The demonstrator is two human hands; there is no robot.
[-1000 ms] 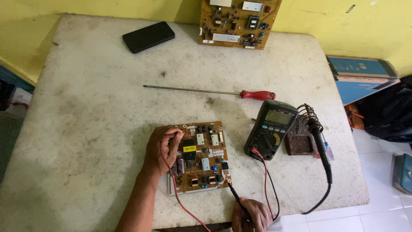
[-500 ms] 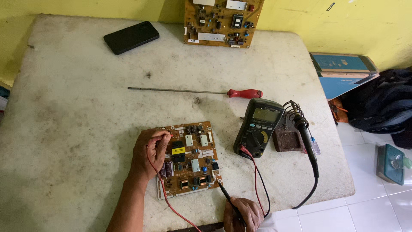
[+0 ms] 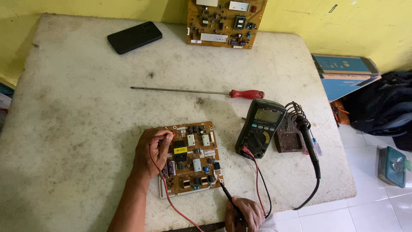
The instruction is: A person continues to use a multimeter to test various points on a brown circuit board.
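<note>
Hands at the near edge of the worn white surface [image 3: 86,141], both on a brown circuit board [image 3: 193,161] that lies flat there. Left hand [image 3: 150,152] pinched shut on the red probe lead [image 3: 165,197], tip pressed to the board's upper left corner. Right hand [image 3: 243,214] closed around the black probe [image 3: 227,195], tip touching the board's lower right corner. Both leads run to the dark multimeter [image 3: 260,127] standing just right of the board; display too small to read. Against the frames a second and half a second back, probes, board and meter keep the same places relative to each other; only the camera view has drifted, so contact looks held steady rather than freshly made. Beside the meter: soldering iron [image 3: 310,144] resting in its coil stand [image 3: 292,137]. Further back, well apart: long red-handled screwdriver [image 3: 206,92], black phone [image 3: 134,37], second circuit board [image 3: 225,21] leaning on the yellow wall.
</note>
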